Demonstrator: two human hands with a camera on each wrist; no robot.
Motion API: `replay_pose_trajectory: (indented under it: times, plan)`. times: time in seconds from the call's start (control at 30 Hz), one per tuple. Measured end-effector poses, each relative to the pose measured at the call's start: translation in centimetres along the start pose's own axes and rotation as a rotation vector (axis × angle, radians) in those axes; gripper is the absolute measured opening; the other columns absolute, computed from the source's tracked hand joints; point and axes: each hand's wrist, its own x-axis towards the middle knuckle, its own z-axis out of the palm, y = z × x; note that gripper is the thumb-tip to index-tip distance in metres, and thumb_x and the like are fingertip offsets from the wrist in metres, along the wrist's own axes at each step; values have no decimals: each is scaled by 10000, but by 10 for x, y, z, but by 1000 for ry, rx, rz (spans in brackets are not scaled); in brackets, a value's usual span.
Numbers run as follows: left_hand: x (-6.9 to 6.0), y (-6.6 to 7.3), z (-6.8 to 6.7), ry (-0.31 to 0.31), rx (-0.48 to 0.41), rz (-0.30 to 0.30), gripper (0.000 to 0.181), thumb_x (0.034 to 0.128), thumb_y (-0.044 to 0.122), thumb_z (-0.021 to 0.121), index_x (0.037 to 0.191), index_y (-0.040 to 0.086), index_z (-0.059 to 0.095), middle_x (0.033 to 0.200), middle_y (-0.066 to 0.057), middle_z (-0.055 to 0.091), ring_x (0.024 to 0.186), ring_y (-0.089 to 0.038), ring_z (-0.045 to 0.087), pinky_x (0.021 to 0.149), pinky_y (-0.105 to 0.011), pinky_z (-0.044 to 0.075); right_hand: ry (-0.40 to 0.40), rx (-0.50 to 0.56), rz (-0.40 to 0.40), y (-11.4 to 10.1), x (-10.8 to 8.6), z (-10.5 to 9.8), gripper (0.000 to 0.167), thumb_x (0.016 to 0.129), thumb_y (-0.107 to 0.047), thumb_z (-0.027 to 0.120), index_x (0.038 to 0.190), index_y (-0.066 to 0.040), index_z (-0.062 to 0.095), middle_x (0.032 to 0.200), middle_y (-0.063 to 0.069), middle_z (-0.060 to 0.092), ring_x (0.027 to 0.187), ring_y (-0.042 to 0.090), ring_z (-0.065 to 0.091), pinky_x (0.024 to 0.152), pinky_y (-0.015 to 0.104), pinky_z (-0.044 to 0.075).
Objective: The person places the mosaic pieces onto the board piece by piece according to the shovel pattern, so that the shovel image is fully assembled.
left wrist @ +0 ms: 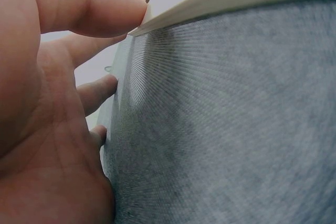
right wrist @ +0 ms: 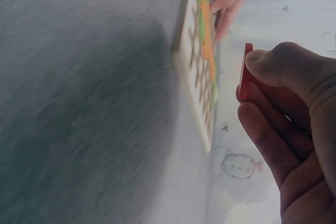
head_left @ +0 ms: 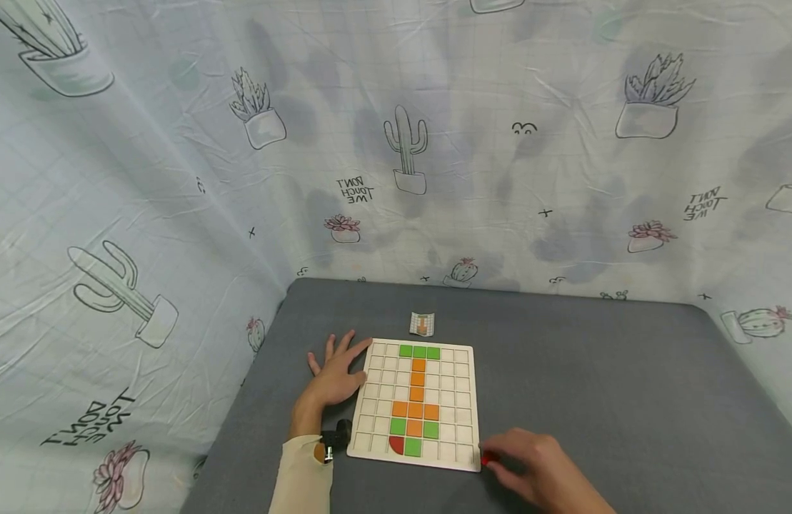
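Note:
A pale wooden grid board (head_left: pixel 381 378) lies on the grey table, bearing green, orange and red pieces in some of its squares. Along its left edge rests my left hand (head_left: pixel 335 378), fingers spread and thumb touching the side; the left wrist view shows the thumb (left wrist: pixel 100 11) against the board's rim. My right hand (head_left: pixel 530 460) is just off the board's lower right corner. Between thumb and fingers it pinches a thin red piece (right wrist: pixel 245 72), seen nearly edge-on. A red quarter-round piece (head_left: pixel 396 445) sits in the bottom row beside a green square (head_left: pixel 412 447).
Behind the board lies a small card (head_left: pixel 422 324) printed with a grid pattern. The grey table (head_left: pixel 595 371) extends to the right. A cactus-print cloth (head_left: pixel 466 143) hangs behind and on the left. A dark device is strapped to the left wrist (head_left: pixel 331 437).

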Motion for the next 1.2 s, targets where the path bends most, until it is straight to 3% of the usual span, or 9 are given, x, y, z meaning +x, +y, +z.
replay_pose_trajectory:
  times: [0.13, 0.37, 0.6, 0.73, 0.9, 1.03, 1.2]
  plan:
    - [0, 0, 0, 5, 0, 3, 700, 991, 92, 641, 1666, 223, 506, 1829, -171, 211, 1692, -519, -62, 1193, -823, -271, 17, -17, -27, -7, 14, 3, 386, 807, 12, 931, 1131, -170, 823, 1014, -134, 791, 874, -42, 684, 755, 96, 570]
    - [0, -1, 1, 15, -17, 17, 700, 981, 94, 640, 1659, 217, 517, 1826, -180, 217, 1690, -525, -60, 1188, -816, -285, -19, 38, 16, -22, 39, 11, 321, 869, -20, 903, 1146, -167, 834, 1025, -128, 799, 879, -35, 680, 733, 240, 656]
    - [-1, -8, 6, 60, -67, 103, 700, 969, 115, 622, 1650, 248, 528, 1814, -190, 241, 1671, -565, -70, 1134, -844, -318, -5, 32, -40, -25, 55, 21, 301, 877, -11, 890, 1111, -189, 824, 990, -155, 786, 876, -30, 680, 794, 133, 598]
    - [-1, -3, 3, 43, -48, 70, 693, 973, 102, 630, 1650, 212, 527, 1814, -203, 232, 1676, -558, -55, 1160, -830, -303, -2, 29, -54, -24, 60, 30, 276, 877, -17, 889, 1089, -182, 828, 981, -152, 793, 880, -18, 700, 822, 109, 588]
    - [0, 0, 0, 5, -2, 11, 691, 994, 95, 642, 1663, 207, 509, 1826, -183, 211, 1691, -524, -50, 1201, -817, -263, -64, 49, -22, -22, 63, 41, 245, 902, -47, 881, 1112, -168, 840, 1002, -136, 803, 891, -17, 698, 819, 156, 620]
    - [1, 1, 0, 6, 10, 3, 691, 995, 98, 648, 1663, 213, 510, 1828, -178, 210, 1692, -522, -47, 1205, -823, -249, -93, 28, -30, -19, 64, 49, 217, 909, -65, 881, 1095, -170, 839, 997, -139, 800, 879, -15, 685, 803, 159, 605]
    - [1, 1, 1, 13, 9, 9, 692, 990, 95, 649, 1659, 210, 515, 1825, -183, 216, 1690, -529, -42, 1202, -824, -250, -47, -28, -92, -15, 63, 61, 226, 861, -40, 898, 1039, -162, 830, 962, -141, 790, 868, -6, 688, 812, 137, 578]
